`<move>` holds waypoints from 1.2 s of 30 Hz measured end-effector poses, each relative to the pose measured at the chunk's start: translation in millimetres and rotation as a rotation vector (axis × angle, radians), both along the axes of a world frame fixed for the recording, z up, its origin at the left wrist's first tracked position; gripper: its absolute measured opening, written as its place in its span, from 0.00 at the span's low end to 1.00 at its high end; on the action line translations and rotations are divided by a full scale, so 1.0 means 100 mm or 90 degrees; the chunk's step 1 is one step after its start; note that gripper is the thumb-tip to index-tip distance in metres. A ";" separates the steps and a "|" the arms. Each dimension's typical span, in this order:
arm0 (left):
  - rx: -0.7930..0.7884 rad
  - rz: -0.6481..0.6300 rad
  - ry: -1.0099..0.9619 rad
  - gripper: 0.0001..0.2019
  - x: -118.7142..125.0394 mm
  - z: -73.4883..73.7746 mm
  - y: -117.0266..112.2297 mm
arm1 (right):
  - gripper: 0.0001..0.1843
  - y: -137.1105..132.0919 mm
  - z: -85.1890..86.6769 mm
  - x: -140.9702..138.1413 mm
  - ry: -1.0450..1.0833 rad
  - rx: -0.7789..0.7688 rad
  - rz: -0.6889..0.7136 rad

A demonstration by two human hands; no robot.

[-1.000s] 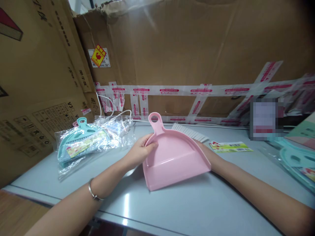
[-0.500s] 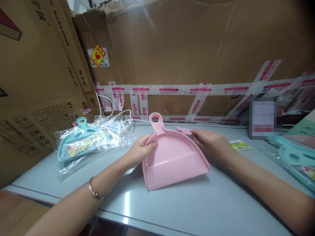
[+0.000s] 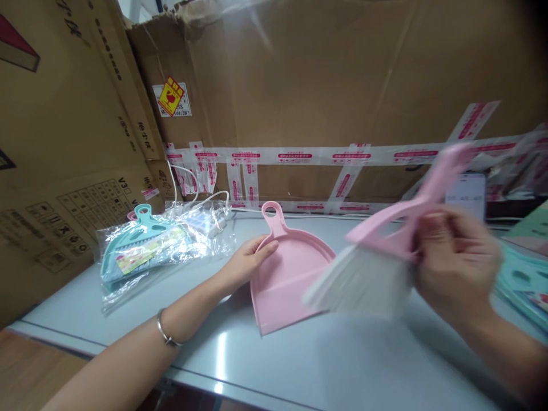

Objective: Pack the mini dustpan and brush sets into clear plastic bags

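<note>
A pink dustpan [image 3: 291, 262] is gripped at its left rim by my left hand [image 3: 252, 257], thumb on the inside. Its looped handle points toward the back and its flat lip faces the front edge of the table. My right hand [image 3: 458, 268] is closed around a pink hand brush [image 3: 385, 228] with pale bristles, blurred by motion. The brush is raised to the right of the dustpan, bristles downward, and its bristle tips overlap the dustpan's right side in view. I cannot tell whether they touch.
A turquoise dustpan set [image 3: 145, 240] in a clear plastic bag lies at the left. Another turquoise dustpan [image 3: 524, 285] is at the right edge. A phone [image 3: 466, 194] stands behind my right hand. Large cardboard boxes [image 3: 291, 74] wall the back and left of the grey table [image 3: 240, 354].
My right hand has come out from behind the dustpan, moving right and nearer with the brush, which now shows in full. My left hand and the dustpan have barely moved.
</note>
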State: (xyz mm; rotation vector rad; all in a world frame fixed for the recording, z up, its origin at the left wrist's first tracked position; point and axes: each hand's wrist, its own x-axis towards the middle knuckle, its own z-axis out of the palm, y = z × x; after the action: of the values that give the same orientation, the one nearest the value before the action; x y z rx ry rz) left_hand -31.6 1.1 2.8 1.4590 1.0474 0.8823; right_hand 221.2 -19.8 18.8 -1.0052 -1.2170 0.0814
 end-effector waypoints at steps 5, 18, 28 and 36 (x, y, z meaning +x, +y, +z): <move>0.021 -0.036 0.001 0.21 0.05 0.00 -0.03 | 0.12 -0.11 -0.23 -0.33 -0.189 -0.284 0.226; 0.045 -0.083 0.052 0.23 0.14 0.06 -0.11 | 0.12 0.01 -0.37 -0.38 -0.314 -0.279 0.157; 0.009 -0.092 0.003 0.19 0.19 -0.01 -0.11 | 0.20 0.14 -0.52 -0.34 -0.333 -0.181 0.075; -0.004 -0.138 0.006 0.19 0.18 -0.03 -0.08 | 0.23 0.16 -0.25 -0.30 -0.160 -0.568 0.461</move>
State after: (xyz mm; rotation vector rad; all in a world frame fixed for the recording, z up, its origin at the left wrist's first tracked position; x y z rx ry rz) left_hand -13.5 -6.9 -0.6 1.5396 0.8794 0.7169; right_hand 191.7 -4.3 -6.4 -1.2882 -1.7830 1.1774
